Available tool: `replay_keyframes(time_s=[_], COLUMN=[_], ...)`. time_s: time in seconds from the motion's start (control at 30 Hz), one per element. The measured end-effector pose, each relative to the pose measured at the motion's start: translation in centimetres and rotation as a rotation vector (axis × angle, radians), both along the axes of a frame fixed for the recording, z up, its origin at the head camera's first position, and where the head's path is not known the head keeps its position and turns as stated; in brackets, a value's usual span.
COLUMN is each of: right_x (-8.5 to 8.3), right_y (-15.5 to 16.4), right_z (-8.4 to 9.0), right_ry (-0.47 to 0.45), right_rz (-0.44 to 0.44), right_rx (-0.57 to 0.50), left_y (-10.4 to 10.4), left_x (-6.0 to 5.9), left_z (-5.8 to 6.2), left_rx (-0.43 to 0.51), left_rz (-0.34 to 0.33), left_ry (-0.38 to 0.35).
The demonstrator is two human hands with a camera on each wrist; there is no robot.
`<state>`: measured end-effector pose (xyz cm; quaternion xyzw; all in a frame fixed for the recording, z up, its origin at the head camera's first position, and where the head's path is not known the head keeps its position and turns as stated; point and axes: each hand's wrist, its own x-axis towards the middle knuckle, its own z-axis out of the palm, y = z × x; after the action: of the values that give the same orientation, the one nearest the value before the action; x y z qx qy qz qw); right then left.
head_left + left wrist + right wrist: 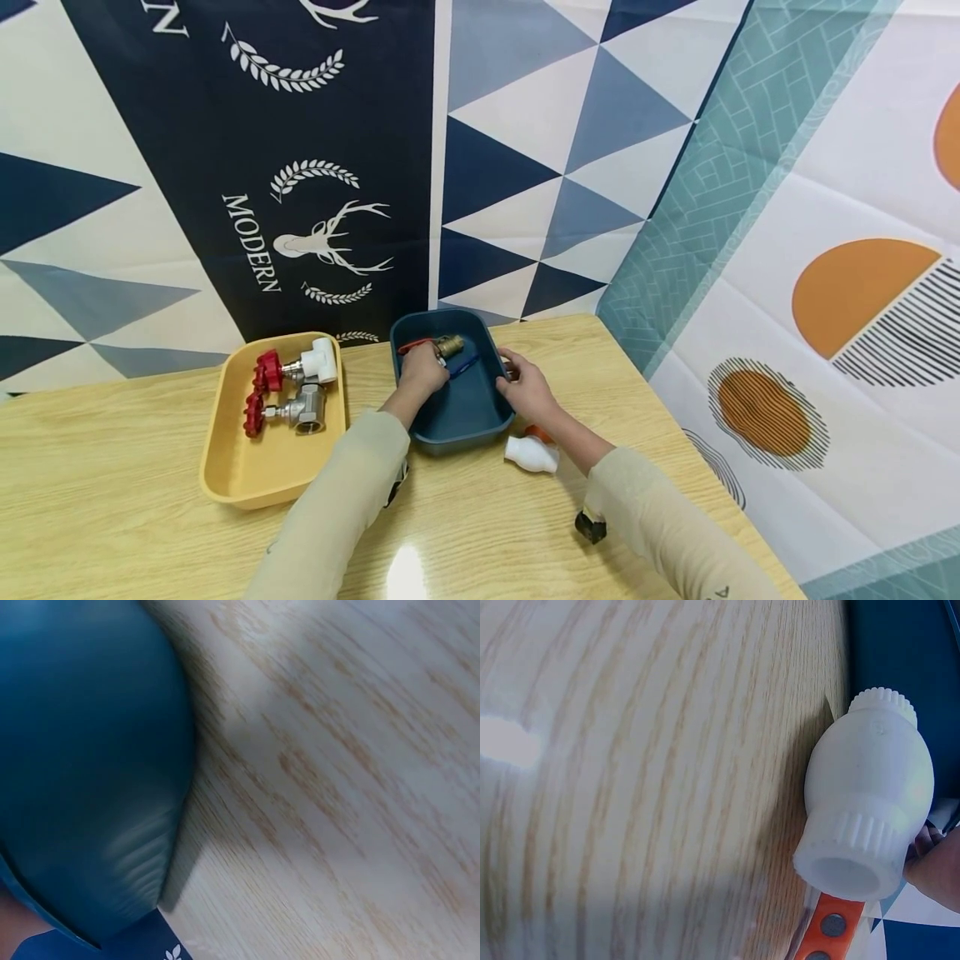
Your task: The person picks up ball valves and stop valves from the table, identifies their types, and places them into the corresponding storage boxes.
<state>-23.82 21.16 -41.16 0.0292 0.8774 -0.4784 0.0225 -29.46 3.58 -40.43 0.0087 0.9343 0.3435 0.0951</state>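
Head view shows both arms in beige sleeves reaching forward across the wooden table (112,467) toward a dark blue tray (457,408) set against the patterned backdrop. The left hand (422,371) is inside the tray near its far left corner, knuckles up and fingers curled down over a brass valve (447,345) with a red lever; the valve's brass end sticks out just beyond the fingers. The right hand (525,387) lies over the tray's right rim, fingers bent around a small metal piece at the rim that is too hidden to make out clearly. A blue-handled item (465,365) lies in the tray between the two hands. Just beside the tray's near right corner, under the right forearm, a white plastic valve (531,454) with an orange handle lies on its side on the table; the right wrist view shows it (870,817) close up, with its open ribbed end facing the camera. Left of the blue tray sits a yellow tray (247,475) holding two valves with red handwheels (288,392). Left wrist view shows only the blue tray's outer wall (90,772) and the wood grain.
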Motion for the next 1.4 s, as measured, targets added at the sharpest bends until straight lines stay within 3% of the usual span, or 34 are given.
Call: replay_keyframes(time_s=[0.5, 0.8, 1.17, 1.4], right_x=[0.0, -0.1, 0.2, -0.2], right_y=[0.0, 0.1, 0.0, 0.2], right_z=[0.1, -0.2, -0.1, -0.3], right_ry=[0.003, 0.021, 0.017, 0.016], right_rz=[0.010, -0.002, 0.004, 0.012], right_rx=[-0.006, 0.010, 0.030, 0.030], left_y=[-0.2, -0.2, -1.0, -2.2], left_x=[0.1, 0.5, 1.6, 2.2], left_z=[0.4, 0.8, 1.7, 2.2], left_rx=[-0.045, 0.060, 0.181, 0.312], left_rz=[-0.028, -0.022, -0.028, 0.020], left_ry=[0.060, 0.040, 0.098, 0.179])
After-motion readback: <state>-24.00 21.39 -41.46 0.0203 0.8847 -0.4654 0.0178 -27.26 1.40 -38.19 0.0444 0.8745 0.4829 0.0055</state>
